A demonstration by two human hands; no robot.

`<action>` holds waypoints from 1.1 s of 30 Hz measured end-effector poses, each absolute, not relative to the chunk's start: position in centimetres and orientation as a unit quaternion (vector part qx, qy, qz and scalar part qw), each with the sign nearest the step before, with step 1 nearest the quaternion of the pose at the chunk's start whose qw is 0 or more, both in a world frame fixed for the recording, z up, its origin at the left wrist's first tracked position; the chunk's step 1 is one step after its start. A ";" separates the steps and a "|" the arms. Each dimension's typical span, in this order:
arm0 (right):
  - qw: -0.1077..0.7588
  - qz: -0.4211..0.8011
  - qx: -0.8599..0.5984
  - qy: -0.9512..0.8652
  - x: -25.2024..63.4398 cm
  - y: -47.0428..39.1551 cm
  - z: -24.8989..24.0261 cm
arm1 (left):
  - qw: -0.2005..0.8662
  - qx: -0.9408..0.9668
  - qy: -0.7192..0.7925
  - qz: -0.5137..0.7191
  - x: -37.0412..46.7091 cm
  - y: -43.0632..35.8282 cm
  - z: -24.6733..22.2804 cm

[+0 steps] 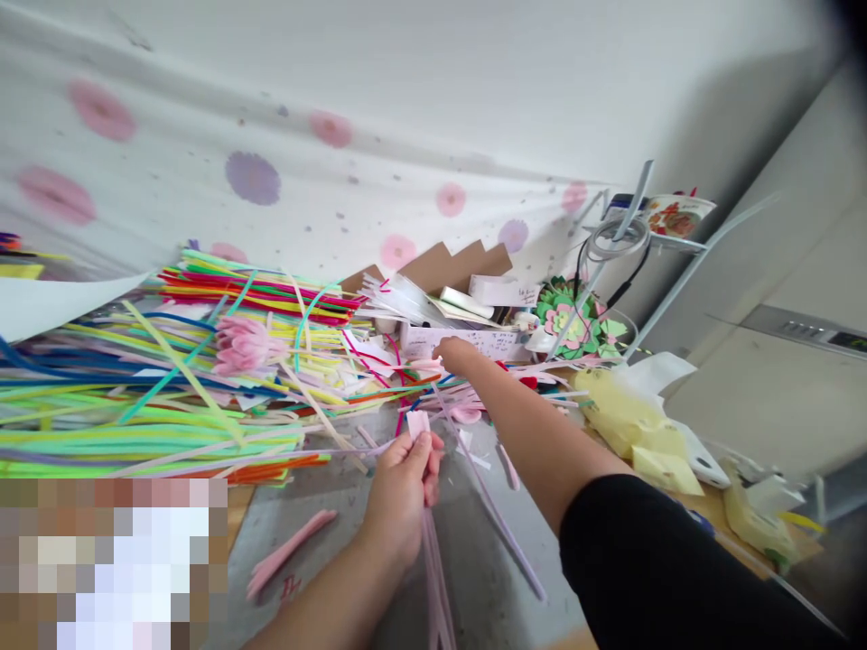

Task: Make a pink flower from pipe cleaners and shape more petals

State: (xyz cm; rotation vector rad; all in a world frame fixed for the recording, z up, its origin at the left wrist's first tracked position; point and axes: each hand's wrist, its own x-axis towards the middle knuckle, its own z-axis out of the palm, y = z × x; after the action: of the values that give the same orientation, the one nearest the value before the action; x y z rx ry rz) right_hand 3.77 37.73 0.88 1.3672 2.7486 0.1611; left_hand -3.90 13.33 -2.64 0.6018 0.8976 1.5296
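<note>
My left hand (406, 469) is closed around a bundle of pale pink pipe cleaners (437, 578), whose long ends hang below the fist. A short pinkish-white end (418, 422) sticks out above the thumb; I cannot tell whether it is paper or the stems' ends. Stretched forward, my right hand (457, 355) is at a long white box (498, 343) with handwriting on it. Its fingers are mostly hidden, so any hold there is unclear. A loose lilac pipe cleaner (501, 519) and short pink bundles (291, 552) lie on the grey work surface (339, 578).
Piles of coloured pipe cleaners (155, 442) cover the left side, with a fluffy pink flower (244, 345) on them. Brown cardboard (447, 271) leans at the back. On the right are a green and pink flower piece (575, 320), yellow plastic bags (619, 406) and a metal rack (677, 293).
</note>
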 end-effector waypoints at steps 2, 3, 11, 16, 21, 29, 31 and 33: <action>0.046 0.052 0.441 0.895 2.7 38.4 0.0 | 0.591 0.251 0.384 0.663 -4.0 13.5 -2.8; 0.047 0.050 0.440 0.895 2.4 38.6 -0.3 | 0.589 0.249 0.382 0.667 -4.1 13.5 -2.9; -0.048 0.012 0.466 0.883 4.0 38.8 2.8 | 0.615 0.197 0.367 0.670 -5.0 14.1 -2.4; -0.147 -0.004 0.456 0.878 6.2 37.4 7.3 | 0.630 0.175 0.382 0.653 -5.1 14.2 -1.9; -0.158 0.014 0.444 0.882 7.6 35.9 9.9 | 0.632 0.177 0.364 0.660 -4.9 14.0 -2.0; 0.024 0.050 0.460 0.886 9.3 34.9 7.5 | 0.616 0.172 0.384 0.666 -4.9 14.2 -2.3; 0.077 0.029 0.427 0.901 9.1 34.1 6.0 | 0.610 0.168 0.388 0.670 -5.0 14.2 -2.3; 0.117 0.012 0.392 0.912 8.8 33.2 4.4 | 0.607 0.166 0.391 0.672 -5.0 14.1 -2.4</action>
State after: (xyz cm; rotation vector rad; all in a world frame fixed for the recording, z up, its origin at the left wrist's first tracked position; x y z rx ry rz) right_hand 8.83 33.20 4.43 1.1476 2.6711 0.0348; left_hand -4.97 14.15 -2.36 0.3843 0.9039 1.5531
